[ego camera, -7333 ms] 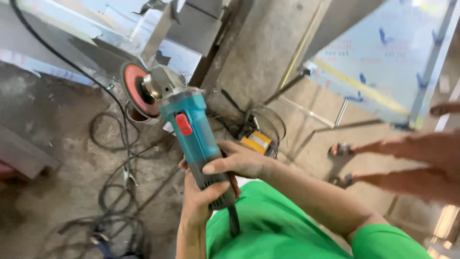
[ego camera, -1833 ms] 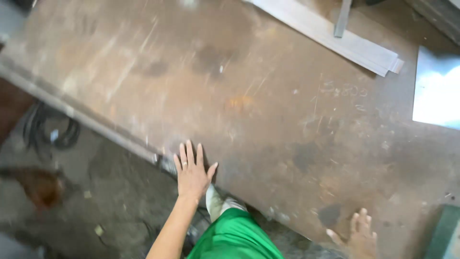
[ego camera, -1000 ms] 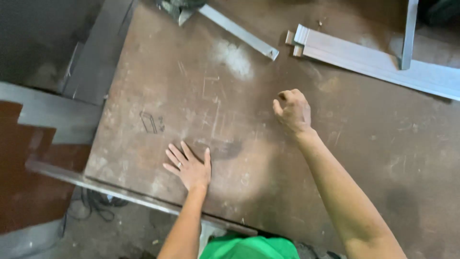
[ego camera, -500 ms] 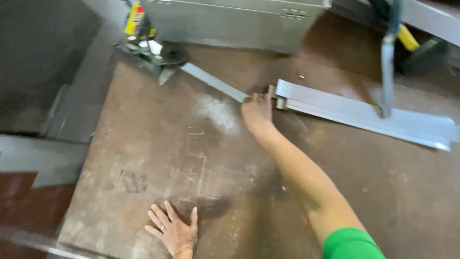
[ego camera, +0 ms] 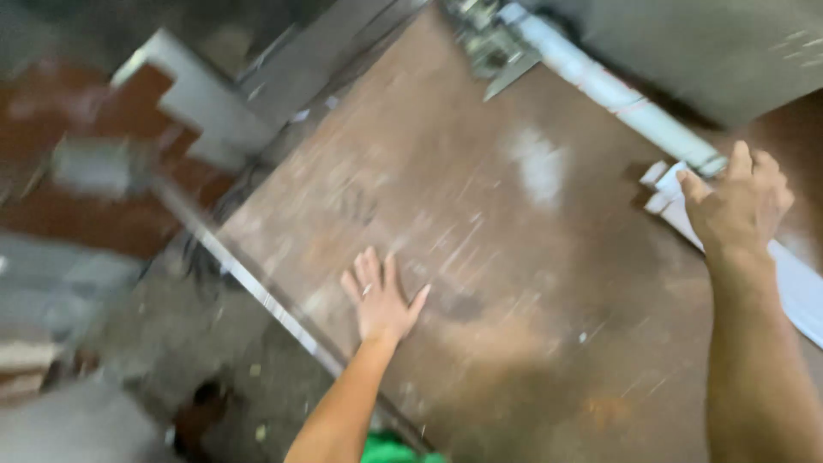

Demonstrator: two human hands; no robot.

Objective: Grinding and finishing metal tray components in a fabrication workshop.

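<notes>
My left hand (ego camera: 380, 297) lies flat, fingers spread, on the rusty brown steel table (ego camera: 514, 283) near its front edge. At the right, my right hand (ego camera: 739, 201) rests on the end of a flat light-grey metal strip (ego camera: 793, 283) lying on the table; the blur hides whether its fingers grip the strip. A second long light metal bar (ego camera: 617, 94) runs diagonally just beyond that hand. The whole picture is motion-blurred.
A grey metal box (ego camera: 711, 43) stands at the table's far right. A small tool or clamp (ego camera: 484, 47) sits at the far end of the bar. Grey metal sheets and offcuts (ego camera: 214, 103) lie off the table's left side, above a dirty floor (ego camera: 129, 360).
The view has swung and tilted to the left. My right hand stays at the end of the metal strip; my left hand keeps pressing flat on the table.
</notes>
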